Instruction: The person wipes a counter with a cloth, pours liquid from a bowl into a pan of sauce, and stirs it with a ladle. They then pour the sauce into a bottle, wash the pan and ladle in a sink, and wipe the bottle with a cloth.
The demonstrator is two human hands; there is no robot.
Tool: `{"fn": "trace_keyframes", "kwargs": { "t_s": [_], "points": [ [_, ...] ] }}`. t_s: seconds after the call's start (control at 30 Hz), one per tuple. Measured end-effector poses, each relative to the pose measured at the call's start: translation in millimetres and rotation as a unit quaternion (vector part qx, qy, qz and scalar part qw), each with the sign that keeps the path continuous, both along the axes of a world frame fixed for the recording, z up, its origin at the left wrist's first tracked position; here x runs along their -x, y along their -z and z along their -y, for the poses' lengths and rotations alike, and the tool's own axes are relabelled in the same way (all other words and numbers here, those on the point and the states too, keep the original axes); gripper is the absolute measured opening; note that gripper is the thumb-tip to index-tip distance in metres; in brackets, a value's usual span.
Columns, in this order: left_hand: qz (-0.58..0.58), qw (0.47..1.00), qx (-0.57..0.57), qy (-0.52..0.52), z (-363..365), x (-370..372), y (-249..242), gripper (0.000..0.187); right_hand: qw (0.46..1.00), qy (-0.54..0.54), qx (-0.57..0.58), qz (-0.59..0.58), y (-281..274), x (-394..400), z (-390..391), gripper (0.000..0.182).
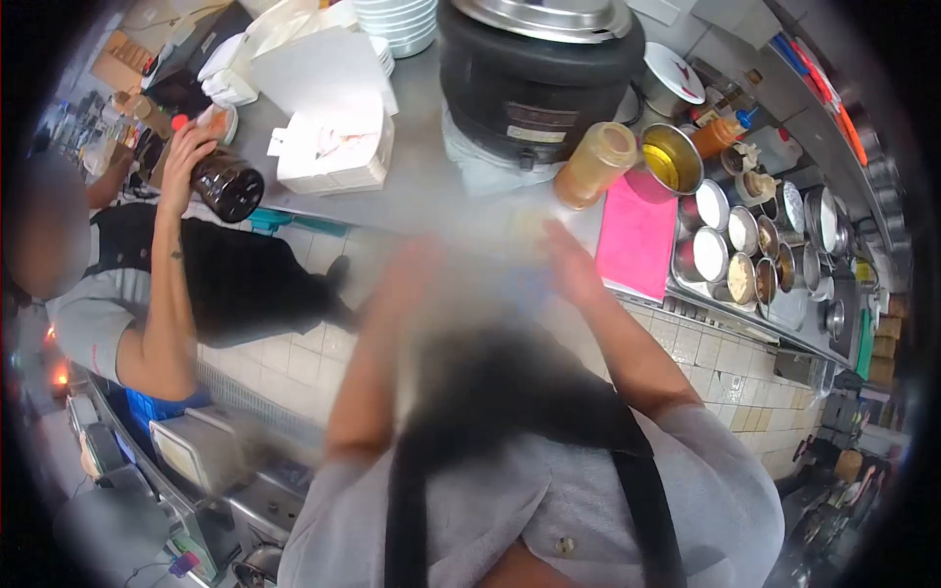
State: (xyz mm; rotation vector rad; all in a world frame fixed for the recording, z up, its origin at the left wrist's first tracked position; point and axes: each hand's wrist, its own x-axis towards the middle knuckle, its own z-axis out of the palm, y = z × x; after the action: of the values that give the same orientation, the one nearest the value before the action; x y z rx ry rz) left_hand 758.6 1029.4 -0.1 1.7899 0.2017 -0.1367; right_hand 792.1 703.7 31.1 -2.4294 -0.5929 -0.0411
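Note:
My left hand (414,269) is a blur above the front of the steel counter (417,201), with its fingers smeared together. Across from it, my right hand (570,265) is raised near the pink cloth (635,235), its fingers also too hazy to read. A pale yellowish patch and a bluish patch show faintly between the hands; I cannot make out what they are. Just beyond my right hand stands a squeeze bottle (595,165) of orange-brown liquid. Beside that is a metal pot (671,162) with yellow liquid.
A black soup warmer (539,88) stands at the back. Left of it are an open white takeaway box (338,147) and stacked bowls (397,22). Several metal ingredient containers (742,230) line the right. At left, a co-worker's hand (186,157) touches a dark bottle (230,186).

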Motion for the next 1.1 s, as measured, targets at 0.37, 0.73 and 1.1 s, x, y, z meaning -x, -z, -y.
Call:
{"fn": "trace_keyframes", "kwargs": {
  "t_s": [0.37, 0.73, 1.1],
  "points": [
    [-0.024, 0.980, -0.035, 0.196, 125.4, -165.9, -1.7, 0.043, 0.993, 0.092, -0.055, -0.050, -5.7, -3.6, 16.0, 0.033],
    [0.124, 0.984, 0.013, 0.128, 135.2, -172.3, 41.8, 0.030, 0.981, 0.163, -0.078, -0.069, 12.7, -4.2, 2.5, 0.031],
    [0.076, 0.872, -0.290, 0.387, 197.6, -80.6, -208.2, 0.040, 0.974, 0.211, -0.082, 0.025, 23.0, 23.3, -1.1, 0.044]
  ]
}}
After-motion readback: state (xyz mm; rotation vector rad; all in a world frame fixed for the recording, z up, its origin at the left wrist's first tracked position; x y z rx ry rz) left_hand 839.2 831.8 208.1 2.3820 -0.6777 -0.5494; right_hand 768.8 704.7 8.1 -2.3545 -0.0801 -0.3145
